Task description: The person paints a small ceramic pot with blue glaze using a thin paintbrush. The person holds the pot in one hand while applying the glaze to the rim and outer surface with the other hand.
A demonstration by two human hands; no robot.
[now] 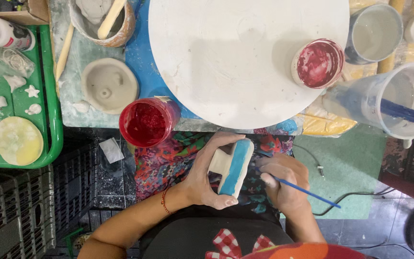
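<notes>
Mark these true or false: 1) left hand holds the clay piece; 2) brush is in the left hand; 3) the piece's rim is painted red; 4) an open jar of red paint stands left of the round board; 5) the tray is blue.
1) True: the left hand holds the clay piece.
2) False: the right hand holds the brush.
3) False: its rim is blue.
4) True: the red jar stands left of the board.
5) False: the tray is green.

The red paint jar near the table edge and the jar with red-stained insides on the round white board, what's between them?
In the head view, only bare white board lies between the red paint jar and the red-stained jar.
</notes>
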